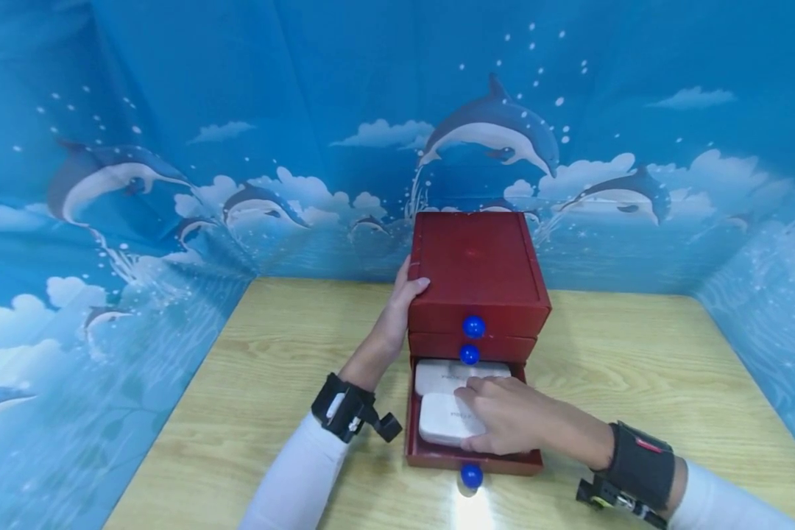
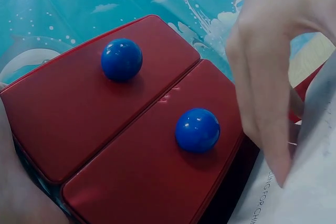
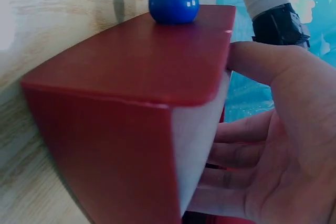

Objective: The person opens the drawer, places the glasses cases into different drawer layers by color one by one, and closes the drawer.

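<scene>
A red drawer cabinet [image 1: 470, 258] with round blue knobs stands on the table. Its bottom drawer [image 1: 413, 449] is pulled out, and two white rounded packs with small print lie inside, one behind the other. My right hand [image 1: 510, 412] reaches over the drawer and grips the front white pack [image 1: 447, 419], thumb at the near edge and fingers at the far edge. Behind it, the rear white pack [image 1: 433, 374] is partly covered by that hand. My left hand [image 1: 397, 305] rests along the cabinet's left side, its thumb over the top edge.
Two upper drawers are closed, with a top knob [image 1: 473, 327] and a middle knob [image 1: 469, 355]. The bottom drawer's knob [image 1: 472, 475] sticks out toward me over the wooden table [image 1: 291, 353]. A blue dolphin-printed cloth [image 1: 305, 88] hangs behind and at both sides.
</scene>
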### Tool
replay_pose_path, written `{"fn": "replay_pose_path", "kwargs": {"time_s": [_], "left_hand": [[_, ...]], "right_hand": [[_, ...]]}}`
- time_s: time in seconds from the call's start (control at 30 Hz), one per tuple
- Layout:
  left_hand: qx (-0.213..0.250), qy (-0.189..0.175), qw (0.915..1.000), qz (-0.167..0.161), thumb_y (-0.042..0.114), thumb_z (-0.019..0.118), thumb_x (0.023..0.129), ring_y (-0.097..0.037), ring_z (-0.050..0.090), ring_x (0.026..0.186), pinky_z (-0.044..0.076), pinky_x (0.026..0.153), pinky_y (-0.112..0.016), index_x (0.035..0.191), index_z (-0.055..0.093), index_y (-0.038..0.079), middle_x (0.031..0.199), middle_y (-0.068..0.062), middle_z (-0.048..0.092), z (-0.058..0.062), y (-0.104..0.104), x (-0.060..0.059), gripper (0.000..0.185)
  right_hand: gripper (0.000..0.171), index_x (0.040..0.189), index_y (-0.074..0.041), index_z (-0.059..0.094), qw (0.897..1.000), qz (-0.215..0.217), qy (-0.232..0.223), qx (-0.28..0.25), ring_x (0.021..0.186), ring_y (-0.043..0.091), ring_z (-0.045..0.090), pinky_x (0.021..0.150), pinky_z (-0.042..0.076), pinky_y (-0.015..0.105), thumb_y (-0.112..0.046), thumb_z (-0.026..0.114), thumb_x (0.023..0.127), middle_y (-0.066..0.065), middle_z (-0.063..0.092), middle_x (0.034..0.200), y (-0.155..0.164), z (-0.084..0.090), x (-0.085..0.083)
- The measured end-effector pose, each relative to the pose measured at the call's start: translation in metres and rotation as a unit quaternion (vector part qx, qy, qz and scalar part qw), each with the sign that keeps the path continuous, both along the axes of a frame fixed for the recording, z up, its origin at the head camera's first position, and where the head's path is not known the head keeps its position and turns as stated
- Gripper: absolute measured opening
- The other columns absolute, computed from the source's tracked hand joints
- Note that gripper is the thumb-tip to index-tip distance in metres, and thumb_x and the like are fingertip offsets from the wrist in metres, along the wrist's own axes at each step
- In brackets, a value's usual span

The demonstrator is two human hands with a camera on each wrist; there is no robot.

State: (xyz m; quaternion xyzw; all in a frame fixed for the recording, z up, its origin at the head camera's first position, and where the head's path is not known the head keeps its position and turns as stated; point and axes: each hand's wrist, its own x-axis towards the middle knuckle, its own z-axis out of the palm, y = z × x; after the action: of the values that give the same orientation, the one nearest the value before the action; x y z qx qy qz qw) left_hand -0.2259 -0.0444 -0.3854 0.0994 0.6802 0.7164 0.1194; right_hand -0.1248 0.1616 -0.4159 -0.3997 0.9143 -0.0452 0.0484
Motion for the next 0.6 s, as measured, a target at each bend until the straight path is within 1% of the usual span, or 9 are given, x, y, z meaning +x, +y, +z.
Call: {"fn": "replay_pose_path", "kwargs": {"time_s": [0.1, 0.13, 0.37, 0.6], "left_hand": [[0.0, -0.001, 1.0, 0.002, 0.057, 0.045, 0.097, -0.025, 0.026, 0.153, 0.023, 0.123, -0.064, 0.163, 0.005, 0.049, 0.169, 0.005, 0.022, 0.001, 0.0, 0.001, 0.078], [0.0, -0.001, 1.0, 0.002, 0.056, 0.045, 0.098, -0.025, 0.026, 0.153, 0.023, 0.124, -0.063, 0.164, 0.005, 0.049, 0.168, 0.005, 0.022, 0.001, 0.0, 0.001, 0.078], [0.001, 0.0, 1.0, 0.003, 0.056, 0.046, 0.097, -0.026, 0.026, 0.153, 0.022, 0.124, -0.064, 0.163, 0.005, 0.049, 0.169, 0.004, 0.021, 0.002, 0.0, 0.001, 0.078], [-0.001, 0.001, 1.0, 0.0, 0.058, 0.046, 0.097, -0.025, 0.024, 0.154, 0.022, 0.124, -0.064, 0.163, 0.004, 0.051, 0.169, 0.006, 0.019, 0.0, 0.0, 0.001, 0.078]], "right_hand": [[0.058, 0.114, -0.009, 0.071, 1.0, 0.0, 0.001, 0.011, 0.072, 0.01, 0.059, 0.059, 0.048, 0.03, -0.054, 0.082, 0.079, 0.001, 0.068, 0.092, -0.003, -0.003, 0.001], [0.058, 0.114, -0.01, 0.071, 1.0, 0.0, 0.001, 0.014, 0.072, 0.01, 0.06, 0.059, 0.048, 0.03, -0.055, 0.082, 0.079, 0.0, 0.068, 0.091, -0.004, -0.005, 0.001], [0.062, 0.116, -0.007, 0.072, 0.999, -0.008, 0.006, 0.031, 0.077, 0.016, 0.067, 0.062, 0.054, 0.033, -0.055, 0.083, 0.079, 0.004, 0.071, 0.094, -0.009, -0.008, 0.005], [0.063, 0.114, -0.005, 0.072, 0.999, 0.003, 0.026, 0.037, 0.075, 0.015, 0.067, 0.063, 0.056, 0.032, -0.055, 0.085, 0.078, 0.005, 0.071, 0.09, -0.011, -0.012, 0.008]]}}
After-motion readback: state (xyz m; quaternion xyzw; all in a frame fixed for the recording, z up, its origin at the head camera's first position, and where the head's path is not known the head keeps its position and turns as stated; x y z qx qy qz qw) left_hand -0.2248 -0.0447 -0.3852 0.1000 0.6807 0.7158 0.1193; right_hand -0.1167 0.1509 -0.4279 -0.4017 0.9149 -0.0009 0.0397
